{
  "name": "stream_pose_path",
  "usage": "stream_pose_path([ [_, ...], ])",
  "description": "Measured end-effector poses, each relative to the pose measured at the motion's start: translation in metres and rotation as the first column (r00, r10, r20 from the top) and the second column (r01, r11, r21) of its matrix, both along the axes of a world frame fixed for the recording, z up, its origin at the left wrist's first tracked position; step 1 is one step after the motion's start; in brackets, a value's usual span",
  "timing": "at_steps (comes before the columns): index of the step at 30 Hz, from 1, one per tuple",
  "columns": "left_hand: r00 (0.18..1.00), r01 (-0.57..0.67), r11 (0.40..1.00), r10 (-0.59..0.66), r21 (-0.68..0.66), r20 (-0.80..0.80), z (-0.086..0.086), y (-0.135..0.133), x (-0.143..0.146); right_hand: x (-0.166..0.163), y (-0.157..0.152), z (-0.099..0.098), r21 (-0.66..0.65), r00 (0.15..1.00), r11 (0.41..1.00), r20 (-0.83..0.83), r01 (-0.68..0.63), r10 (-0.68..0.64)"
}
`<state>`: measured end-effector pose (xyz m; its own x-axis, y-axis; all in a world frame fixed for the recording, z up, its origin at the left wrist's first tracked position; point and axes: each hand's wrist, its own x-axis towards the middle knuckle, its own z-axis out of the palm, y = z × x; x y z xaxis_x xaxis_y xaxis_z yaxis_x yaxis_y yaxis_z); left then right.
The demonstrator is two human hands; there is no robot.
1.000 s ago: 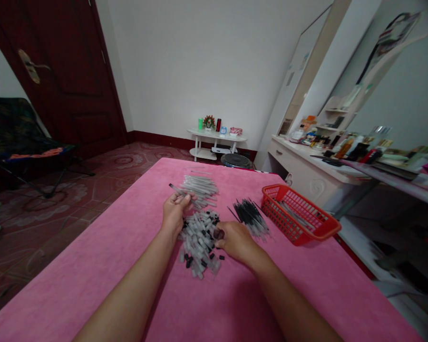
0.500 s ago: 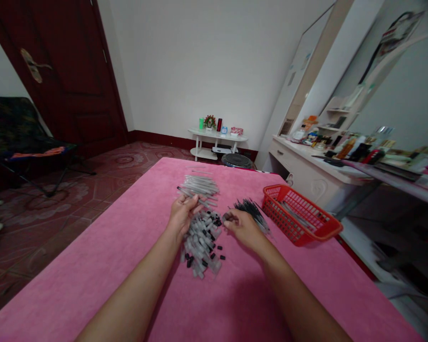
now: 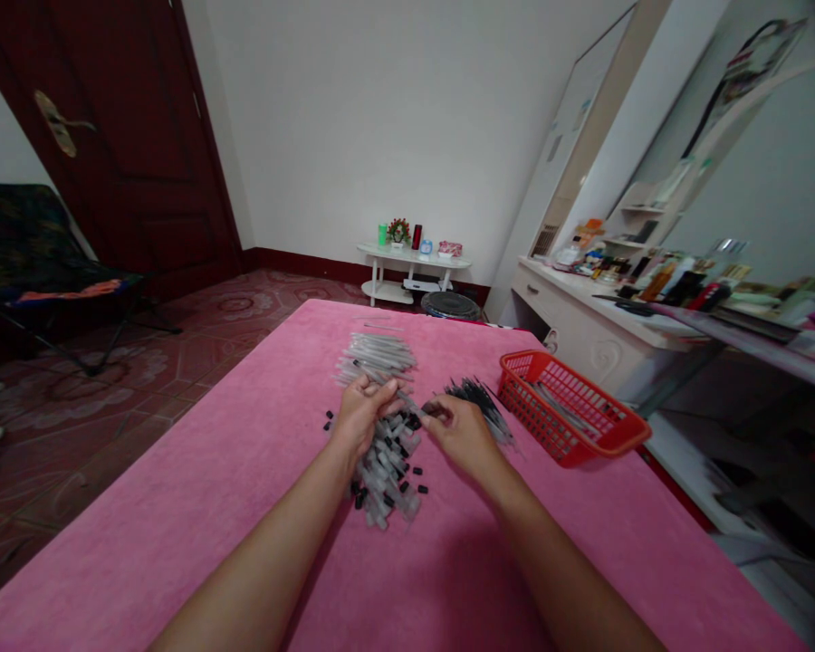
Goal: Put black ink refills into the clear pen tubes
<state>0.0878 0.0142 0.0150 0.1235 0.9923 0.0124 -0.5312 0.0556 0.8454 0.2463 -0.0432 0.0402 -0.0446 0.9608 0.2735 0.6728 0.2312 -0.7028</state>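
Observation:
My left hand (image 3: 363, 415) is closed on a clear pen barrel (image 3: 407, 399), which slants down to the right. At the barrel's right end, my right hand (image 3: 456, 433) pinches with thumb and forefinger; what lies between these fingertips is too small to make out. Below and between the hands spreads a heap of translucent pen caps (image 3: 384, 466) mixed with small black plugs (image 3: 422, 490). Beyond my left hand lies a stack of clear pen barrels (image 3: 380, 351). Dark pen refills (image 3: 482, 403) lie in a bunch just past my right hand.
A red plastic basket (image 3: 574, 407) with some thin pieces inside stands at the right of the pink-covered table (image 3: 196, 471). Two black plugs (image 3: 327, 420) lie left of my left hand. Further right is a white dresser (image 3: 570, 312) crowded with bottles; a folding chair (image 3: 47, 263) is at left.
My left hand has moved right, bringing the pen barrel to my right hand's fingertips. The two black plugs on the left now show. My right hand has barely moved.

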Motion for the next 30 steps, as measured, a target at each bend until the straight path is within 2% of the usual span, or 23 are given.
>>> stream_pose_path([
  [8,0.997,-0.072,0.997,0.073,-0.029,0.017,0.003,0.003,-0.006,0.002,0.0,0.0,0.052,0.997,0.998,0.07,0.037,-0.04],
  [16,1.0,-0.02,1.0,0.02,-0.021,-0.013,0.002,0.0,-0.001,-0.001,-0.003,0.005,0.067,0.992,0.996,0.112,0.055,-0.062],
  [24,0.999,-0.043,0.998,0.041,-0.046,-0.029,0.005,-0.005,0.004,-0.005,-0.007,0.008,0.185,0.98,0.982,0.187,0.037,-0.072],
  [30,0.998,-0.06,0.995,0.06,-0.079,-0.006,0.006,-0.01,0.01,-0.007,-0.01,0.007,0.229,0.976,0.968,0.166,0.104,-0.144],
])
